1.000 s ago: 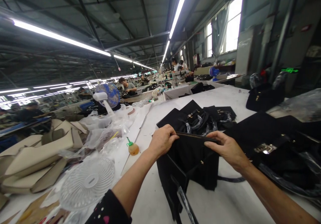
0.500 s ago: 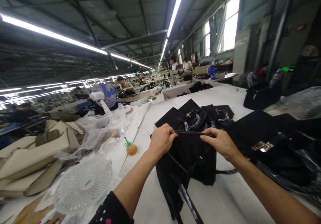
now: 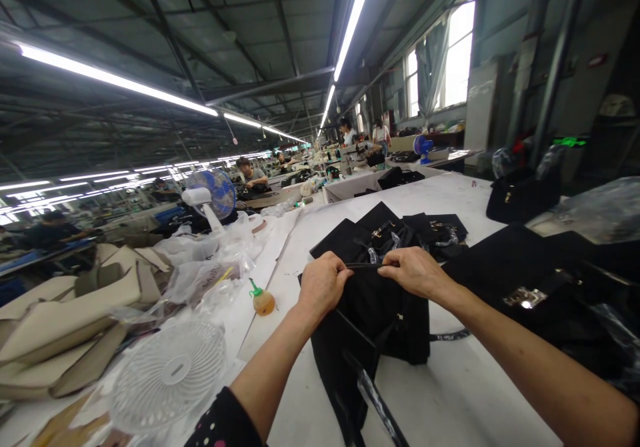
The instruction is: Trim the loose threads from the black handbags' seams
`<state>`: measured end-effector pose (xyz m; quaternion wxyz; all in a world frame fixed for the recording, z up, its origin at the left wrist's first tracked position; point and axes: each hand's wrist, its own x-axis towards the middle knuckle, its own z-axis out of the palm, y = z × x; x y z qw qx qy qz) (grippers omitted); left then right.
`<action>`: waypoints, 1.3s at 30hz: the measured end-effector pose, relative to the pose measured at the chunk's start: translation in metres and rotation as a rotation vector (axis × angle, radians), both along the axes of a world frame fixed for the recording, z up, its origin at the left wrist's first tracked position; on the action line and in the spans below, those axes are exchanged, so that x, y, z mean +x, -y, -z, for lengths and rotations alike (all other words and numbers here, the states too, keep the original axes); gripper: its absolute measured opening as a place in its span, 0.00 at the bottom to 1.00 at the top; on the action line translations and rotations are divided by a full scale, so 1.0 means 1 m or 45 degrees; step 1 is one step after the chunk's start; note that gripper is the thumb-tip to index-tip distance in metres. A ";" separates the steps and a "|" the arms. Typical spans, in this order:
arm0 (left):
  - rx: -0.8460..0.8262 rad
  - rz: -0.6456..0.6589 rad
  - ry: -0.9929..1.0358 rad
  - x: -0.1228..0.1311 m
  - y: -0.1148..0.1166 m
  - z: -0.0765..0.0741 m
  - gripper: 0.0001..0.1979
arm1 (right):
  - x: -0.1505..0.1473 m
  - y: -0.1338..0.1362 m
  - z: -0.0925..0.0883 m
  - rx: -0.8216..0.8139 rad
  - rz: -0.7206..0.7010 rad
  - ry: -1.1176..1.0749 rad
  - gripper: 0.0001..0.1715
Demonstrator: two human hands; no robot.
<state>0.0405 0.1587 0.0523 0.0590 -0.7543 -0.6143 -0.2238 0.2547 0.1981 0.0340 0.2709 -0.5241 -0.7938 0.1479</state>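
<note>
A black handbag [image 3: 395, 330] stands on the white table in front of me, its side flap spread out toward the lower left. My left hand [image 3: 324, 281] pinches the bag's top edge at its left end, thumb and fingers together. Farther right along the same edge, my right hand [image 3: 414, 272] pinches it too, and the strip between the hands runs nearly straight. A handle wrapped in clear plastic [image 3: 377, 400] hangs toward me from the bag. Just beyond my hands lie more black bags [image 3: 383, 223] with gold-coloured clasps.
Left of the bag stands a small oil bottle [image 3: 263, 300] with a green spout. A white round fan [image 3: 173, 370] and cream bag pieces [image 3: 95, 320] lie farther left. More black bags [image 3: 545, 287] crowd the right. A blue fan [image 3: 215, 193] and several people are beyond.
My right hand has slid left along the bag's top edge, closer to my left hand. The left hand keeps its pinch in nearly the same place.
</note>
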 end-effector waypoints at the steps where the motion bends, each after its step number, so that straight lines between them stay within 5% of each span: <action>1: 0.000 -0.006 -0.002 0.000 0.000 0.000 0.07 | -0.003 0.000 -0.003 0.015 0.016 0.065 0.11; 7: 0.023 -0.043 0.004 -0.002 0.000 0.003 0.07 | -0.021 -0.002 -0.016 0.046 -0.010 0.279 0.14; 19: 0.005 -0.029 0.101 -0.016 -0.002 0.000 0.02 | -0.039 -0.014 -0.014 0.036 -0.095 0.265 0.12; 39: -0.023 -0.108 0.176 -0.023 -0.001 0.001 0.06 | -0.076 -0.018 -0.031 -0.109 -0.254 0.335 0.17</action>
